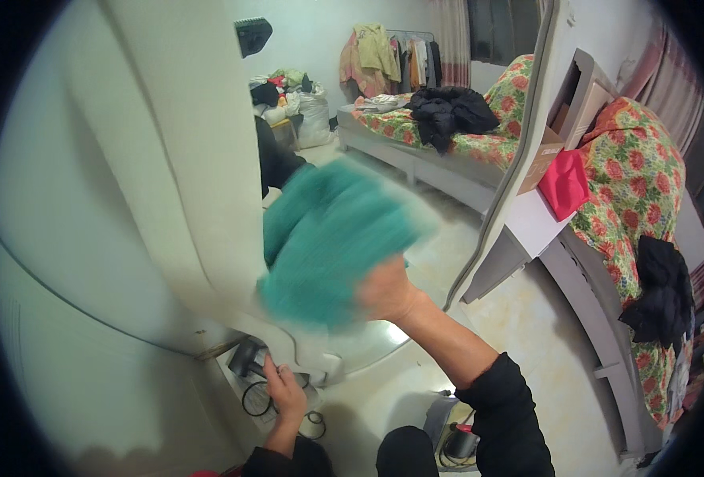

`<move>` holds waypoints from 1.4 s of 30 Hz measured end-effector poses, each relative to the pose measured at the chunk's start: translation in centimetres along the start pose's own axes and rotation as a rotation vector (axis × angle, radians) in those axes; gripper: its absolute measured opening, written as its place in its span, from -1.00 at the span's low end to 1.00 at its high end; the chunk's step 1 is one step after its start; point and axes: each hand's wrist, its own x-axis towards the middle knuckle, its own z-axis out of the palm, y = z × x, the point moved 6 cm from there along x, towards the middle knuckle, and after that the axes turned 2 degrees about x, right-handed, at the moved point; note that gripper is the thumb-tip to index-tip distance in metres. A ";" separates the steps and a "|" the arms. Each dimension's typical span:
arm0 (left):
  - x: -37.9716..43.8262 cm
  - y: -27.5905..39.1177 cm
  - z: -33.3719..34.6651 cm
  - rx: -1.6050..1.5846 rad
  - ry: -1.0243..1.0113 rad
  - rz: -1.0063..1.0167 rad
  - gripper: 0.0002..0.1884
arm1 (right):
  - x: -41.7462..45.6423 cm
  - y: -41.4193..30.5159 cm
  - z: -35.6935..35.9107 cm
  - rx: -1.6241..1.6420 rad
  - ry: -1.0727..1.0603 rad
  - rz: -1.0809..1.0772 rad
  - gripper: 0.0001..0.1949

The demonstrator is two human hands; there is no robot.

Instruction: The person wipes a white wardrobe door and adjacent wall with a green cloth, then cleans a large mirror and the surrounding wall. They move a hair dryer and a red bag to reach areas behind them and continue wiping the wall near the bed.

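Observation:
My right hand (385, 289) holds a green cloth (334, 238), which is blurred by motion. The cloth is in front of the tall mirror (441, 238) and hides much of its lower left part; whether it touches the glass is unclear. Down at the lower left, my left hand (286, 390) is beside the mirror's curved white foot. Behind its fingers lies a dark hair dryer (244, 356) with a silver band. A black cord (256, 402) loops near that hand. I cannot tell whether the left fingers grip the dryer's handle.
A white panel (167, 149) rises close on the left. At right stand a white cabinet (537, 223) with a red bag (565, 182), and a bed with a floral cover (632, 179). A grey bin (438, 417) holding a corded item sits on the floor (507, 334) near my knees.

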 end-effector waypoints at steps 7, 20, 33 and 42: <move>-0.1 0.9 -1.3 0.125 0.055 0.156 -0.55 | -0.1 14.1 -5.2 0.198 0.294 0.609 -0.53; -3.0 15.7 -7.0 0.055 0.251 0.025 -0.48 | 11.9 -1.4 -6.8 0.189 -0.143 0.108 -0.58; -5.0 31.3 -12.6 -0.002 0.248 0.060 -0.50 | 24.4 -6.3 -9.8 0.321 -0.381 -0.113 -0.61; -4.7 34.1 -17.2 0.006 0.274 0.071 -0.56 | 24.7 -5.9 -10.5 0.234 -0.515 -0.481 -0.66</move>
